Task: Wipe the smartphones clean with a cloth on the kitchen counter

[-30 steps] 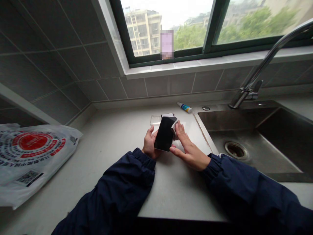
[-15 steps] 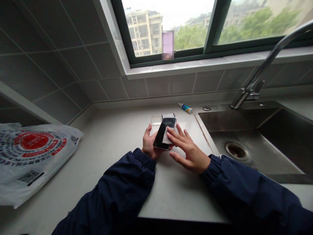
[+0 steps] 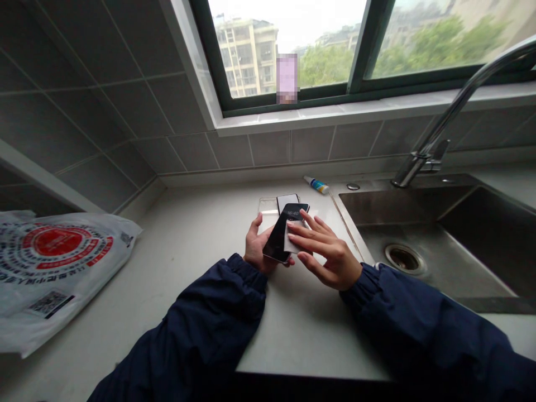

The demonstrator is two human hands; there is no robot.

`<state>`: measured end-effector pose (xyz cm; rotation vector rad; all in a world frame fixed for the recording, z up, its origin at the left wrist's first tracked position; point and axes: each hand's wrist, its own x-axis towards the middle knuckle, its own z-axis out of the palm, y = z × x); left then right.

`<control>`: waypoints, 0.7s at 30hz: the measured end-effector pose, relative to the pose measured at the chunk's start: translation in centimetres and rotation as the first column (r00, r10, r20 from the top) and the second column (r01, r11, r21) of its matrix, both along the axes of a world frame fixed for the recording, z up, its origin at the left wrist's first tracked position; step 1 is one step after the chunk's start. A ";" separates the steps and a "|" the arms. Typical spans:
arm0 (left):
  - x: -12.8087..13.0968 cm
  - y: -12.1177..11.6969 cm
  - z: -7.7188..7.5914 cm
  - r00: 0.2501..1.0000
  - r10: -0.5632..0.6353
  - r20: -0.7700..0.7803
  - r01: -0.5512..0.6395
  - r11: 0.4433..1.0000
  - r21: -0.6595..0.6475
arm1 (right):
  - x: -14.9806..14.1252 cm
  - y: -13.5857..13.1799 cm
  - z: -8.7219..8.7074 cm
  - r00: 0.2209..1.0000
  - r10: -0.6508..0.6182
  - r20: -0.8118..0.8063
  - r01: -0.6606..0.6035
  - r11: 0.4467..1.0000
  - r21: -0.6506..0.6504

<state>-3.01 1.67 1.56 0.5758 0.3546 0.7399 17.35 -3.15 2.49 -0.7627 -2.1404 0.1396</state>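
My left hand (image 3: 256,245) holds a black smartphone (image 3: 276,239) from beneath, tilted, with its screen up; the lit digits read about 16:40. Against the screen's right side, the extended fingers of my right hand (image 3: 333,258) press a small white wipe (image 3: 292,243). Behind the phone, on the counter, lies a flat white piece with a dark edge (image 3: 287,199), partly hidden by the phone; I cannot tell its kind. Next to it is a clear phone case (image 3: 265,204).
A small blue-and-white tube (image 3: 318,185) lies near the back wall. To the right are a steel sink (image 3: 377,200) and a tall faucet (image 3: 435,117). A white plastic bag with red print (image 3: 100,262) occupies the left of the countertop (image 3: 201,223). A window stands behind.
The phone has tilted a little more to the right in my left hand. My right hand and the wipe have shifted slightly right across the screen.
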 end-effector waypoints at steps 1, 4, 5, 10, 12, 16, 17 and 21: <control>0.1 0.0 -0.1 1.000 -0.001 0.009 0.001 1.000 0.001 | 0.0 0.0 0.1 1.000 0.003 0.007 -0.003 1.000 0.009; 0.2 0.0 -0.3 0.999 0.034 0.005 -0.034 0.999 0.029 | 0.0 0.2 0.0 0.996 -0.089 0.028 0.089 0.996 -0.001; 0.3 0.0 -0.3 0.999 0.051 -0.005 -0.050 0.998 0.039 | 0.0 0.3 0.0 0.991 -0.132 0.031 0.132 0.991 -0.013; 0.3 -0.1 -0.4 0.998 0.063 -0.019 -0.062 0.996 0.061 | 0.0 0.5 -0.1 0.987 -0.159 0.032 0.160 0.986 -0.044; 0.3 -0.1 -0.4 0.998 0.063 -0.014 -0.062 0.996 0.061 | 0.0 0.4 0.1 0.994 -0.101 0.030 0.102 0.995 -0.020; 0.2 -0.1 -0.5 0.997 0.078 0.006 -0.078 0.996 0.035 | -0.1 0.1 0.5 0.999 -0.039 -0.003 0.039 0.998 0.046; 0.2 -0.1 -0.5 0.997 0.072 0.009 -0.072 0.997 0.031 | -0.1 0.0 0.6 0.999 -0.047 -0.013 0.048 0.997 0.054; 0.0 0.0 -0.6 1.000 -0.019 0.004 0.019 0.999 0.030 | -0.1 0.1 0.6 0.996 -0.082 -0.021 0.083 0.996 0.038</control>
